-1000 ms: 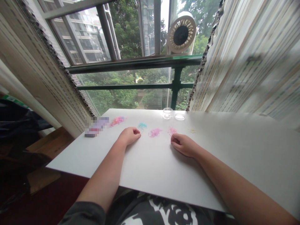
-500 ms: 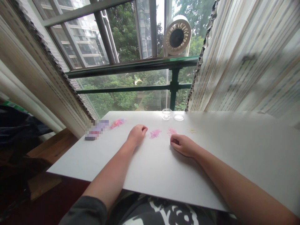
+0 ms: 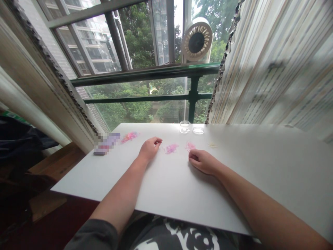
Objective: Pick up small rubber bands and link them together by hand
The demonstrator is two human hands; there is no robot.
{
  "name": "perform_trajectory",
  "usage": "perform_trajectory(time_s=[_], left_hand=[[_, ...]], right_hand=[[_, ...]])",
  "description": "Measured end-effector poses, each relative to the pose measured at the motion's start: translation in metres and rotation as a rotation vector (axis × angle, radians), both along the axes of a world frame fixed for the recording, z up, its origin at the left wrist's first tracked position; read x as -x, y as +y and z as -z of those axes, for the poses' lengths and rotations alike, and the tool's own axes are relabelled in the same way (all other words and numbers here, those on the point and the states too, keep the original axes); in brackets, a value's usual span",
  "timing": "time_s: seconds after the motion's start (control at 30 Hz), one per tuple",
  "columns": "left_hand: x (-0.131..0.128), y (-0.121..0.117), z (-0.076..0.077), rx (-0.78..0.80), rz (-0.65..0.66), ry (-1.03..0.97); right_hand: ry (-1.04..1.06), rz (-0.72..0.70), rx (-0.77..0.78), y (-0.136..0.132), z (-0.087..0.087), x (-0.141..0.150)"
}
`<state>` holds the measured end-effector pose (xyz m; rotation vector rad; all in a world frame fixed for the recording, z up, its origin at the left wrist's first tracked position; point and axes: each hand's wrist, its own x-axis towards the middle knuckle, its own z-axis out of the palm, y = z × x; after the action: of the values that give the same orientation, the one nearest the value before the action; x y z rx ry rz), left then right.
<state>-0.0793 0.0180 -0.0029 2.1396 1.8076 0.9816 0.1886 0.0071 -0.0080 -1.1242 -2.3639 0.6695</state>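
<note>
My left hand (image 3: 150,149) is over the white table, its thumb and fingers drawn together in a pinch. Whatever may be between the fingertips is too small to make out. A loose pile of thin pink-purple pieces (image 3: 171,149) lies just right of it. Beyond its other side lies a larger pile of mixed-colour pieces (image 3: 129,137). My right hand (image 3: 203,161) rests on the tabletop with fingers curled in, and their inside is hidden. Directly behind its knuckles is a small pile of pink pieces (image 3: 190,146). Farther right are a few pale yellow pieces (image 3: 212,145).
A clear round container (image 3: 185,127) stands near the back edge, with a clear round lid (image 3: 198,131) beside it. A blurred-out purple packet (image 3: 107,144) lies at the table's left edge. The white table (image 3: 166,187) ends before a window with a white fan (image 3: 197,40).
My left hand has shifted slightly left, away from the pink-purple pile, and its fingertips have changed shape a little. My right hand and the piles have stayed put.
</note>
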Motion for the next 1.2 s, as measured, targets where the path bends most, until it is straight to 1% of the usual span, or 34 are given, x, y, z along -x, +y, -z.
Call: perform_trajectory(time_s=[0.07,0.17,0.3,0.37,0.7,0.87,1.0,1.1,1.2], left_hand=[[0.005,-0.003,0.001,0.059,-0.037,-0.002],[0.007,-0.006,0.002,0.120,-0.056,0.008],[0.004,-0.008,0.001,0.111,-0.130,0.042],[0.002,-0.008,0.000,0.119,-0.146,0.060],[-0.019,-0.014,0.003,0.143,-0.011,0.131],[-0.016,-0.013,0.003,0.113,0.029,0.073],[-0.009,-0.012,0.003,0.069,-0.009,0.032],[-0.008,-0.011,0.004,0.089,-0.055,0.042],[-0.011,-0.012,0.004,0.119,-0.061,0.069]], right_hand=[[0.001,0.002,0.002,0.000,0.000,0.000],[-0.007,0.000,0.001,0.000,0.001,0.000],[-0.009,0.000,-0.002,0.001,0.001,0.000],[-0.012,0.000,0.001,0.001,0.001,-0.001],[-0.025,-0.003,-0.005,0.001,0.001,0.000],[-0.025,-0.004,-0.015,0.001,0.000,0.000],[-0.028,-0.003,-0.009,0.001,0.001,-0.001],[-0.024,-0.002,-0.002,0.001,0.001,-0.001],[-0.019,-0.007,-0.006,0.001,0.001,-0.001]])
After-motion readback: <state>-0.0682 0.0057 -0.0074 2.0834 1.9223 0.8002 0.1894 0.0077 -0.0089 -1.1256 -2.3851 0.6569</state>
